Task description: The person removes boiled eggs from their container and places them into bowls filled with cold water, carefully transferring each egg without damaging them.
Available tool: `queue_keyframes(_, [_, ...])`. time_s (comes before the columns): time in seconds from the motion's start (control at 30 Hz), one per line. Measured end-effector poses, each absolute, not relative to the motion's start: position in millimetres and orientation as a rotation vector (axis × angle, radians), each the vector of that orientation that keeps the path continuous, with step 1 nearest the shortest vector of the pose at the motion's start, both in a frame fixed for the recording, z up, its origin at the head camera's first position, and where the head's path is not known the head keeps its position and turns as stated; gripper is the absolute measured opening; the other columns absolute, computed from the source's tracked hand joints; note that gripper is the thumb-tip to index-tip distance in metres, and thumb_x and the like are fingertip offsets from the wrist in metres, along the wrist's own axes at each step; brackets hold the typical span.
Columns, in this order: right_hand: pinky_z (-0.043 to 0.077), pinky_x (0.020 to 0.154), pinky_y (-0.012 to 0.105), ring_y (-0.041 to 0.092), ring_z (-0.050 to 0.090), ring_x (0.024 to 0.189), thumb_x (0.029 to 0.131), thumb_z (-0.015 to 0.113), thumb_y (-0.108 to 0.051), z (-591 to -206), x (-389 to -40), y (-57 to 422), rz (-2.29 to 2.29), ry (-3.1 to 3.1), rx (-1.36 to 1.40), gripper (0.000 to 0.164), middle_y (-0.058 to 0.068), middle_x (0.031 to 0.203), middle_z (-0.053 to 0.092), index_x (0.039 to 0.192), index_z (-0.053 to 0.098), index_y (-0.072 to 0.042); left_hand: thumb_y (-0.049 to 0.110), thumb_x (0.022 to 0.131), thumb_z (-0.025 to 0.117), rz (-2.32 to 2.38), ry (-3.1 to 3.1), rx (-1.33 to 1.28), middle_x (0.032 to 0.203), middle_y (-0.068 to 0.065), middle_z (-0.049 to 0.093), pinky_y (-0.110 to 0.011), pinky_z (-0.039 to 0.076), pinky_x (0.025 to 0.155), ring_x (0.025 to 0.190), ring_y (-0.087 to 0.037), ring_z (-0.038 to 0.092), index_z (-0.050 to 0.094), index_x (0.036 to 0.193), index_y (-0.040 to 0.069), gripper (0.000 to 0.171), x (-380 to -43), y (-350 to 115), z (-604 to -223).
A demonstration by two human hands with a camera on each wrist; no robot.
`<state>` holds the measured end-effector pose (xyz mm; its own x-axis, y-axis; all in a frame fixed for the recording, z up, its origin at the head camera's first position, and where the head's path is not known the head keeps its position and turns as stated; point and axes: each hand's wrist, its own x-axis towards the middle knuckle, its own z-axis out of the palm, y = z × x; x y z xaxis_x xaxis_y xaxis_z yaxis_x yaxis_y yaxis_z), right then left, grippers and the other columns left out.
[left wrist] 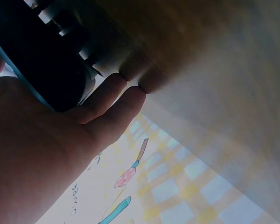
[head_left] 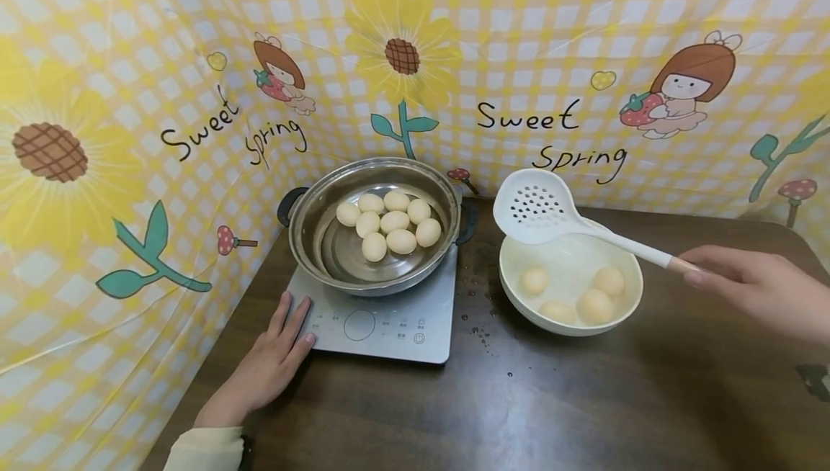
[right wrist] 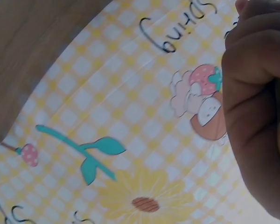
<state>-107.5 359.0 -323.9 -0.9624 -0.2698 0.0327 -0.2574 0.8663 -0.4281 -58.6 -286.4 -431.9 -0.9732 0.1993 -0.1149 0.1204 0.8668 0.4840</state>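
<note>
My right hand (head_left: 755,287) grips the handle of a white slotted ladle (head_left: 534,204). The ladle's perforated head is tilted above the back left rim of a cream bowl (head_left: 570,323), and no egg lies in it. Several eggs (head_left: 596,305) sit low in that bowl. On the left, my left hand (head_left: 269,356) rests with extended fingers against the left edge of a white induction cooker (head_left: 382,345). A steel pot (head_left: 324,262) with black handles stands on the cooker, holding several pale eggs (head_left: 394,222). In the right wrist view my right hand (right wrist: 256,102) shows curled fingers.
Water drops (head_left: 476,330) dot the brown table (head_left: 467,413) between cooker and bowl. A yellow checked cloth (head_left: 493,46) with sunflowers and cartoon girls hangs behind and to the left. A dark object (head_left: 813,381) lies at the table's right edge.
</note>
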Motion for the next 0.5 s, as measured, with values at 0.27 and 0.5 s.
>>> queue_keyframes(0.27, [0.047,0.068,0.035,0.018,0.059,0.087,0.104,0.059,-0.036,-305,-113,325,-0.718,2.954,-0.455,0.021,0.000,0.107,0.071,0.122,0.068,-0.028,0.041,0.111,0.035,0.727,2.883,0.254,0.166,-0.022,-0.008,-0.078,0.022,0.102,0.141,-0.061,0.016,0.014,0.163,0.009,0.064,-59,-285,-431])
queue_keyframes(0.5, [0.043,0.062,0.029,0.011,0.053,0.069,0.104,0.060,-0.032,-297,-120,279,-0.752,2.981,-0.664,0.015,-0.009,0.086,0.066,0.117,0.067,-0.027,0.041,0.111,0.035,0.727,2.883,0.248,0.166,-0.022,-0.008,-0.078,0.023,0.101,0.140,-0.062,0.017,0.015,0.163,0.009,0.064,-59,-285,-431])
